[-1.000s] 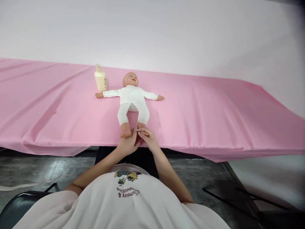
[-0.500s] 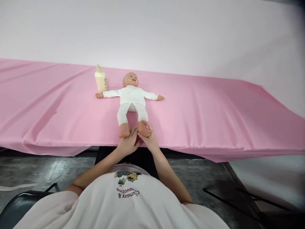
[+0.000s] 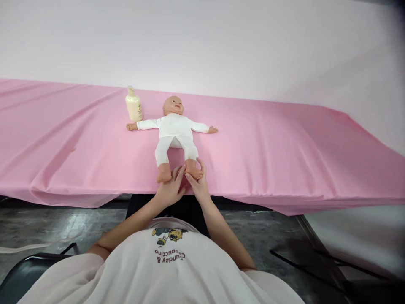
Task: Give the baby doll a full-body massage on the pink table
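The baby doll's foot [image 3: 192,169], loosely cupped in the half-curled right hand [image 3: 200,182], could slip free if twisted, while the part-open left hand [image 3: 171,190] lies against the other foot [image 3: 164,173].

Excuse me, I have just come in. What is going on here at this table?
A person is using both bare hands at the feet of a baby doll in white clothes. The right hand has thumb and fingers around one foot. The left hand is at the other foot, though its grip is partly hidden. The doll lies face up on a pink cloth, arms spread, and a pump bottle stands near one of its hands.
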Demonstrator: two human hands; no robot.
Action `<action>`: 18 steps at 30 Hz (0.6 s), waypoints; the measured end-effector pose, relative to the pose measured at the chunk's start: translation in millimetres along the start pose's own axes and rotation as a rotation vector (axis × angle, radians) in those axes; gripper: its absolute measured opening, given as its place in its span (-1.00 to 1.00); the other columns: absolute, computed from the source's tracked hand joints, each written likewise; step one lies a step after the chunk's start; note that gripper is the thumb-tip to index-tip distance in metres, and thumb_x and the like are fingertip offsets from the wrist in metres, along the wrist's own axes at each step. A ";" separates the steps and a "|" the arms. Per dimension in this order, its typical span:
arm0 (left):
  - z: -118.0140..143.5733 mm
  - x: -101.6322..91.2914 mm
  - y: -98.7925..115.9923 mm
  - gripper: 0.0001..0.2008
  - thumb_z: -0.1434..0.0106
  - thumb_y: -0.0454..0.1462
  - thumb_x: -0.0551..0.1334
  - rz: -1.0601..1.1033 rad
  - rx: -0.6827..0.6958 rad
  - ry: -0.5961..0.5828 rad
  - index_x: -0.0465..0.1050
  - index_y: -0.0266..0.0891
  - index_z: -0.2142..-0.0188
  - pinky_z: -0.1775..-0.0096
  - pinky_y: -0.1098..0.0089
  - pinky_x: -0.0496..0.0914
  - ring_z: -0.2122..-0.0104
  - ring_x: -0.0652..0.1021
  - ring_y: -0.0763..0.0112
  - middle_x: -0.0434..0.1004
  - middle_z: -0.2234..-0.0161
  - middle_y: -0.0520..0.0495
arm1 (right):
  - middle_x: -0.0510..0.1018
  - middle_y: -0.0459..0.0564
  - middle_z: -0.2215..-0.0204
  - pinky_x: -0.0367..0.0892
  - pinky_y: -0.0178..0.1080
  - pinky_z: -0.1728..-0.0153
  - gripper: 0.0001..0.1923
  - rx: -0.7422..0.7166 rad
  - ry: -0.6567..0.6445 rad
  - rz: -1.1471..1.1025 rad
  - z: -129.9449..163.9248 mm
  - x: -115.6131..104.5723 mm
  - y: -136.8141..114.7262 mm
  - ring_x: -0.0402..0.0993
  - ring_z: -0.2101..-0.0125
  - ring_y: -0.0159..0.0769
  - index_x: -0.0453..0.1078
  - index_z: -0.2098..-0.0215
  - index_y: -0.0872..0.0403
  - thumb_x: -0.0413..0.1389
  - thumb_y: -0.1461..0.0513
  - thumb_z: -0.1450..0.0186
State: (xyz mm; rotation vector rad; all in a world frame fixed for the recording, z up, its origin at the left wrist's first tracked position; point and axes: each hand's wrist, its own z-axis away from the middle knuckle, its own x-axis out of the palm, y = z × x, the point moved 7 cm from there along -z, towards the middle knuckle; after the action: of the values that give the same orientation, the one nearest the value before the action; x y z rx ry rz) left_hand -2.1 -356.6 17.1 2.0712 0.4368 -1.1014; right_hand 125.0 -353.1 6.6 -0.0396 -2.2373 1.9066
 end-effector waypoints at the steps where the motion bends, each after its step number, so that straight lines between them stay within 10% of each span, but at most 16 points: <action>1: -0.1 0.0 0.0 -0.19 -0.33 -0.31 0.14 -0.004 0.004 0.004 -0.28 -0.24 -0.45 -0.19 -0.07 0.40 -0.31 0.31 -0.10 0.10 -0.35 -0.41 | 0.52 0.11 -0.14 0.35 -0.12 -0.25 -0.06 -0.008 0.000 0.013 -0.6 -0.5 -0.6 0.51 -0.13 -0.22 -0.05 -0.40 -0.04 0.31 -0.03 -0.22; 18: -0.6 3.6 -5.2 -0.18 -0.33 -0.27 0.15 0.043 -0.042 0.015 -0.25 -0.41 -0.44 -0.18 -0.08 0.41 -0.31 0.32 -0.13 0.16 -0.33 -0.54 | 0.45 0.06 -0.25 0.22 -0.08 -0.35 -0.31 0.038 -0.182 0.056 -6.1 5.1 3.2 0.35 -0.28 -0.12 0.41 -0.18 -0.01 0.40 0.09 -0.10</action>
State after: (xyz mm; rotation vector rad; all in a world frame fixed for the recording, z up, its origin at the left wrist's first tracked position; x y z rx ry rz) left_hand -2.7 -352.7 12.0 2.0437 0.4171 -1.0438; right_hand 120.7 -345.9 5.1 0.0818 -2.3363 2.0572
